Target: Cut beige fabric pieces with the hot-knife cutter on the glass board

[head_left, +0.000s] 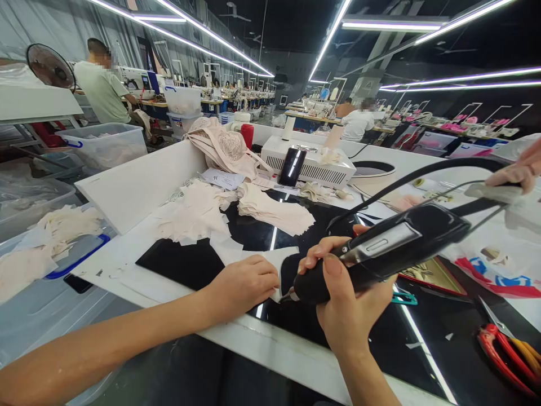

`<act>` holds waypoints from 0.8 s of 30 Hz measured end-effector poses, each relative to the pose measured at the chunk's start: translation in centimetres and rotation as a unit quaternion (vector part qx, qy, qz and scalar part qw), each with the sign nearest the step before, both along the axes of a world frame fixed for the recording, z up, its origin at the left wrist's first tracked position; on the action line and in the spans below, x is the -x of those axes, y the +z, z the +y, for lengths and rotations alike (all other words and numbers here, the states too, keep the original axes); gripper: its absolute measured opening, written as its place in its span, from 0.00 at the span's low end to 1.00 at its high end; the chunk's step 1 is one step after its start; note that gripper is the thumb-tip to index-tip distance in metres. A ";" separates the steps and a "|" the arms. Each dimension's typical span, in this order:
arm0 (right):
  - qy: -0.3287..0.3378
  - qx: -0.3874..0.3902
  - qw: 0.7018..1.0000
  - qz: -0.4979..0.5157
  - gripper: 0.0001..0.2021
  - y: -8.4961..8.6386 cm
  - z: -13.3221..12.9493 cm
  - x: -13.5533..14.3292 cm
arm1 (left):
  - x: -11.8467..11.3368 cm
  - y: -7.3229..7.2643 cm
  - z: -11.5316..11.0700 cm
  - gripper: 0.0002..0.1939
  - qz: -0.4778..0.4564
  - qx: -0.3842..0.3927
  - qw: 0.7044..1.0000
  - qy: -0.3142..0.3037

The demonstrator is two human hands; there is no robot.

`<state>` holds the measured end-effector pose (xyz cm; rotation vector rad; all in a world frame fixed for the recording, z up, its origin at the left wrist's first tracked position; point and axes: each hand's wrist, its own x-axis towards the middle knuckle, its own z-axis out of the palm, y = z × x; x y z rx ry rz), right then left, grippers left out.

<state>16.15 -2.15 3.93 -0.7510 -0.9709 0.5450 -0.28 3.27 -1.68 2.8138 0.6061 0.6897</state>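
My right hand (350,304) is wrapped round a thick black corded hand tool (380,248) with a silver trigger plate and a thin metal tip. The tip points left and meets the edge of a pale fabric piece (270,256) lying on the glossy black panel (181,268). With bent fingers, my left hand (243,287) holds that fabric down just left of the tip; its fingertips are partly hidden. Beyond the hands lie a heap of cream fabric pieces (192,211) and a neater stack of cut pieces (274,210).
Red-handled scissors (502,349) lie at the right, near a teal clip (403,296). A white vented box (308,163), a black cylinder (292,166) and lace bras (224,144) stand behind. Another person's hand (518,175) touches the cable at right. Plastic bins (105,144) stand left.
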 end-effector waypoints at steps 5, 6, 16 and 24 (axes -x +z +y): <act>-0.006 0.007 1.000 -0.003 0.24 0.0 0.0 -0.1 | 0.0 -0.3 0.1 0.09 -0.013 -0.016 0.999 -0.050; -0.005 0.007 1.000 -0.003 0.25 0.0 0.0 -0.1 | 0.0 -0.4 0.2 0.10 -0.011 -0.010 0.998 -0.061; -0.006 0.011 1.000 0.011 0.24 0.2 0.0 0.1 | 0.8 -0.1 0.5 0.14 -0.011 0.120 0.991 -0.064; -0.009 0.014 1.000 0.019 0.24 0.2 0.1 0.0 | 0.5 0.5 0.3 0.09 -0.043 0.149 0.987 -0.047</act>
